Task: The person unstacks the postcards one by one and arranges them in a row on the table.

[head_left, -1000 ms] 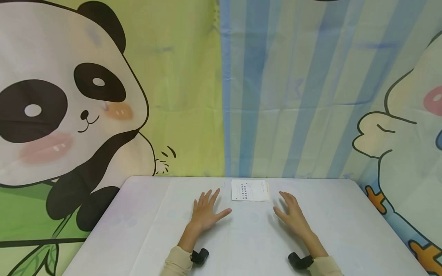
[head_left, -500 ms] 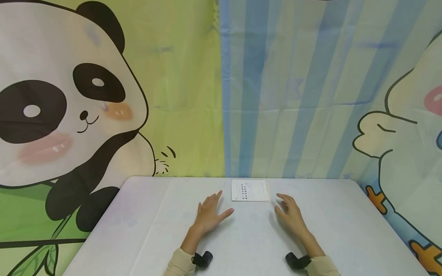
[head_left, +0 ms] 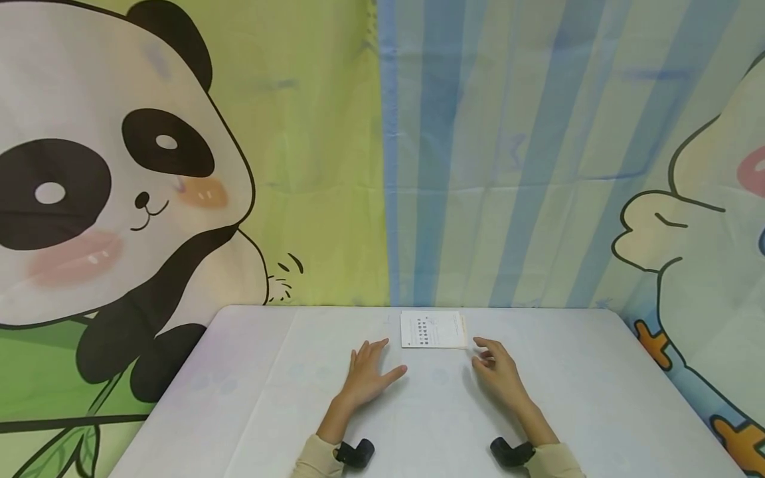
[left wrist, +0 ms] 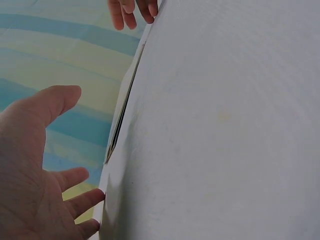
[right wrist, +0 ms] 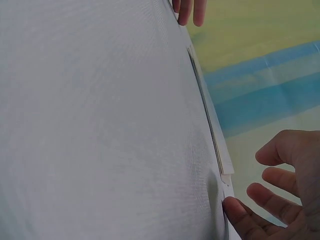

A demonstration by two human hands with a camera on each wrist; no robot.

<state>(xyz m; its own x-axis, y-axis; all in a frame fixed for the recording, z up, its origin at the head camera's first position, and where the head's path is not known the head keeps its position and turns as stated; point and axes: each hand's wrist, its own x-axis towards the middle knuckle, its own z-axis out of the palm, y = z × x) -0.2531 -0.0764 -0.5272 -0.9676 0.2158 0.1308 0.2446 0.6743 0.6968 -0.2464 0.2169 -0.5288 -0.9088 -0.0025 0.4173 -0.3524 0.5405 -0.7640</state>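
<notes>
A thin white booklet or stack of printed sheets (head_left: 439, 330) lies flat near the far edge of the table, rows of dark characters on its left part. Left of it and nearer the camera is my left hand (head_left: 366, 377), fingers spread and thumb pointing right, holding nothing. My right hand (head_left: 499, 373) is to its right, fingers loosely bent, also holding nothing. Both hands are apart from the booklet. Seen edge-on, the booklet (left wrist: 125, 107) shows dark layers in the left wrist view; the right wrist view shows its layered edge (right wrist: 207, 115) too.
A white cloth covers the table (head_left: 430, 425). Behind it hangs a curtain (head_left: 478, 166) with a green panda panel and blue stripes. A black wrist camera (head_left: 355, 453) sits at the left wrist, another black camera (head_left: 512, 452) at the right.
My left hand has shifted right and slightly nearer the camera. My right hand has moved a little left, its fingers bending more. The booklet lies where it was.
</notes>
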